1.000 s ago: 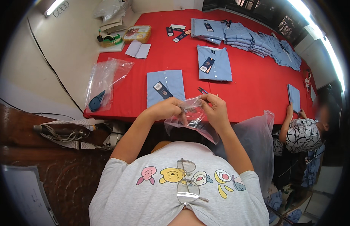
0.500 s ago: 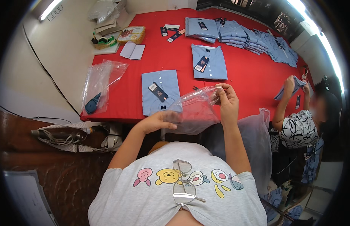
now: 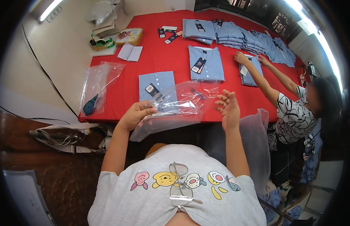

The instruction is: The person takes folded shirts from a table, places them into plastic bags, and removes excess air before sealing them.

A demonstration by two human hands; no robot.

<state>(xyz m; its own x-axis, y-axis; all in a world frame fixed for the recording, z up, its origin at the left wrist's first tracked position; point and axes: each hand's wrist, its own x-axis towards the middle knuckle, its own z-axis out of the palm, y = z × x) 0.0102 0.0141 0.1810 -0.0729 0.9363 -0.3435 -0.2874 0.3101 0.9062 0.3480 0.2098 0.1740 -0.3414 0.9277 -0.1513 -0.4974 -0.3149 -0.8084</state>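
A clear plastic bag (image 3: 182, 107) stretches out in front of me over the table's near edge. Its left end is gripped by my left hand (image 3: 136, 117), thumb on top. My right hand (image 3: 228, 110) is beside the bag's right end, fingers apart and slightly curled, holding nothing. Partly under the bag lies a folded blue shirt (image 3: 148, 80) with a dark hang tag (image 3: 152, 89). Farther back is another folded blue shirt (image 3: 215, 64), its tag on its front. Small dark snips (image 3: 198, 93) show through the film.
A co-worker (image 3: 291, 113) at the right handles a folded shirt (image 3: 254, 80) on the red table (image 3: 160, 56). Stacked blue shirts (image 3: 235, 35) line the back. At left lie a flat plastic bag (image 3: 107, 77), an open notebook (image 3: 130, 52), a food box (image 3: 130, 36) and a tape dispenser (image 3: 103, 44).
My right hand has let go of the bag and opened. The left hand now grips the bag's left end, moved left. The co-worker has laid a shirt on the table.
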